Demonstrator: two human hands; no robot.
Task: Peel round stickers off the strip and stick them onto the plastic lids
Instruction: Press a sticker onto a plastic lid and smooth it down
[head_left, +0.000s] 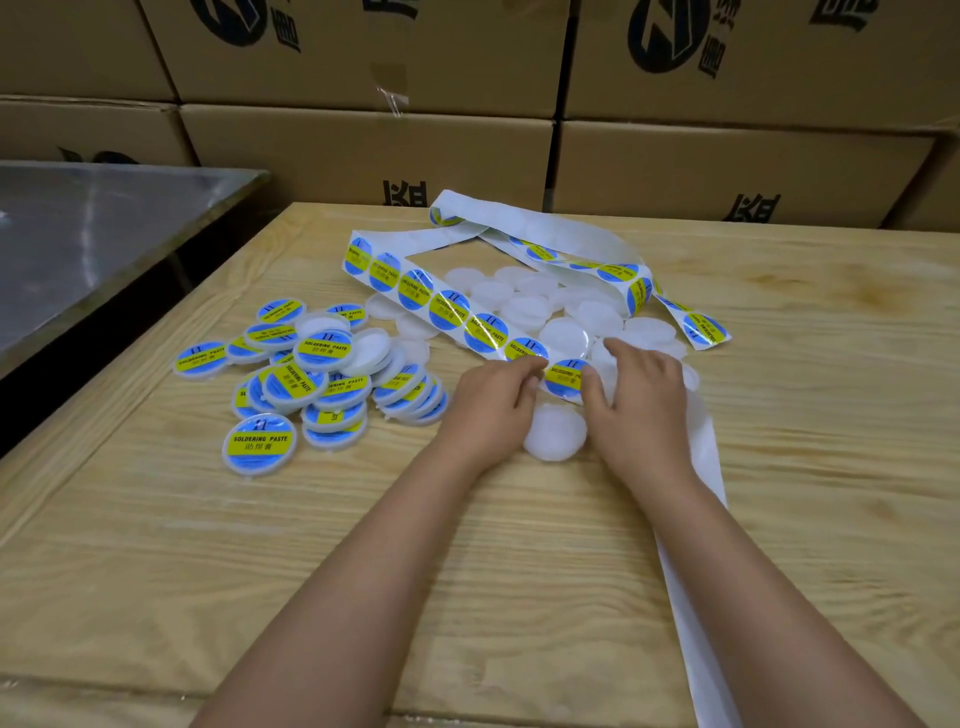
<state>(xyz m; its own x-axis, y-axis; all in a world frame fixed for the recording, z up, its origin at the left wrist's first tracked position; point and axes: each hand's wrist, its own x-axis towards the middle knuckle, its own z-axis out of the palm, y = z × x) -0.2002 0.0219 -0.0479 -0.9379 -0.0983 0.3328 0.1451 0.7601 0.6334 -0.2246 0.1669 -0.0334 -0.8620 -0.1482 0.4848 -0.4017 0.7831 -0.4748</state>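
Observation:
A white backing strip (415, 291) carrying round blue-and-yellow stickers loops across the wooden table (805, 415). Its near end lies between my hands, where one sticker (565, 378) sits. My left hand (493, 400) pinches the strip at that sticker's left edge. My right hand (639, 395) has its fingers curled over the sticker's right edge and the strip there. A bare white plastic lid (555, 432) lies just under my hands. More bare lids (524, 306) are heaped behind the strip. Lids that carry stickers (306, 374) are piled at the left.
The spent white backing (696, 545) trails toward me under my right forearm and off the table's near edge. Stacked cardboard boxes (374, 150) wall off the back. A metal-topped table (93, 234) stands at the left, across a dark gap.

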